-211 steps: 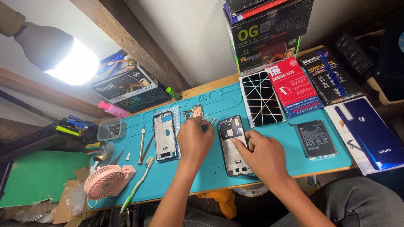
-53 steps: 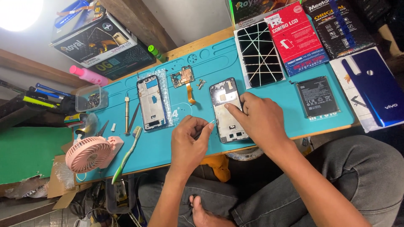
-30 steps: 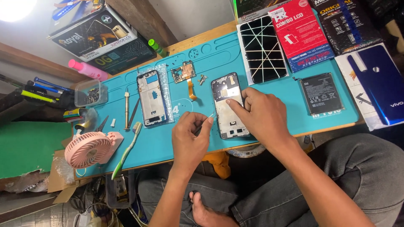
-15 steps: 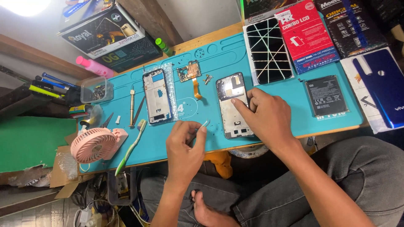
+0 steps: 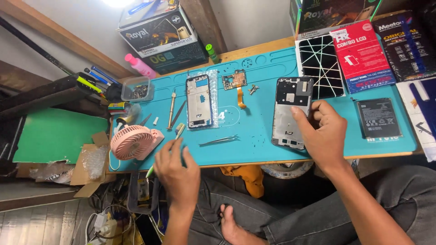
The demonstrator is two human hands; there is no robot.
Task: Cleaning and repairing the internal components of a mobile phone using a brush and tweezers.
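Note:
My right hand (image 5: 323, 135) rests on the lower right edge of a grey phone frame (image 5: 290, 109) that lies flat on the teal work mat (image 5: 254, 136), with the fingers gripping its side. My left hand (image 5: 178, 169) is at the mat's front left edge, fingers closed around the handle of a green and white brush (image 5: 179, 131) whose head points toward the far side. Metal tweezers (image 5: 220, 140) lie loose on the mat between my hands. A second phone frame (image 5: 198, 100) sits on a clear plastic sheet further back.
A small circuit board with an orange flex cable (image 5: 235, 81), a screwdriver (image 5: 171, 110), a pink fan (image 5: 134, 141), a clear box of screws (image 5: 137, 88), a battery (image 5: 378, 118), a cracked screen (image 5: 318, 63) and a red box (image 5: 361, 54) are spread over the mat. Cardboard boxes stand behind.
My left hand has let go of the tweezers, which now lie on the mat, and has moved left onto the brush. My right hand stays on the phone frame.

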